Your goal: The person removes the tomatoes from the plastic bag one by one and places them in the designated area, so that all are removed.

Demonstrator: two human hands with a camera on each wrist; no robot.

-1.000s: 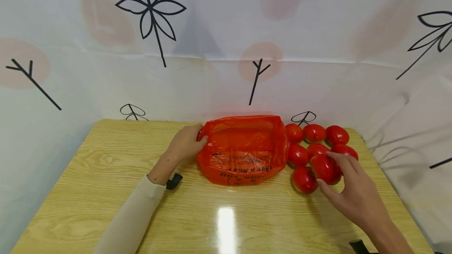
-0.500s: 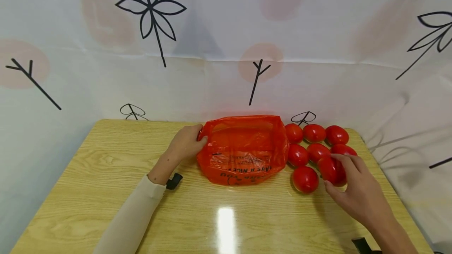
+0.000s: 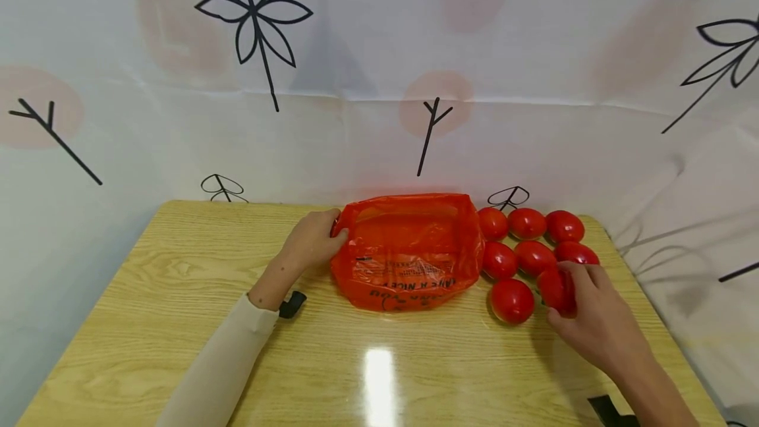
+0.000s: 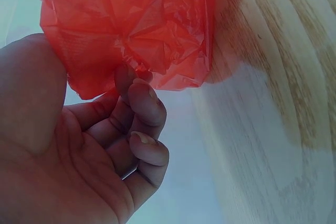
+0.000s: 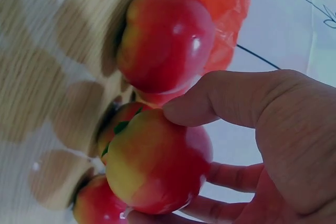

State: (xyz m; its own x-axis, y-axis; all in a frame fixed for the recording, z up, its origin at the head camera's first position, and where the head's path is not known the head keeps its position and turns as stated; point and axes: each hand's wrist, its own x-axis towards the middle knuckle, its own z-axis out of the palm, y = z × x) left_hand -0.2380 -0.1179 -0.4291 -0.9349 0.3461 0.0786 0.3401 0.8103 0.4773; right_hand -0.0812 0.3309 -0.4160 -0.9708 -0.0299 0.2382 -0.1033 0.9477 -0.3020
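My left hand [image 3: 314, 237] holds the left edge of a red plastic bag [image 3: 409, 242] whose mouth stands open. Black print runs along the bag's front. In the left wrist view, thumb and fingers meet around the crumpled plastic [image 4: 157, 30], the other fingers curled. My right hand [image 3: 601, 321] grips a shiny red tomato [image 3: 556, 290] between thumb and fingers, at the front right of a group. Up close, this tomato [image 5: 157, 161] shows a yellow patch and green leaves on its side. Another tomato [image 3: 512, 302] rests just left of it on the table.
Several more red tomatoes [image 3: 535, 257] sit in rows behind, the nearest right against the bag's right side. They stand on a light wooden table [image 3: 207, 269]. A patterned white cloth [image 3: 332, 143] hangs behind the table's back edge and at its sides.
My right hand has shifted slightly right with its tomato, away from the front-left tomato, and the tomato has turned in the fingers. The left hand and bag have stayed put.
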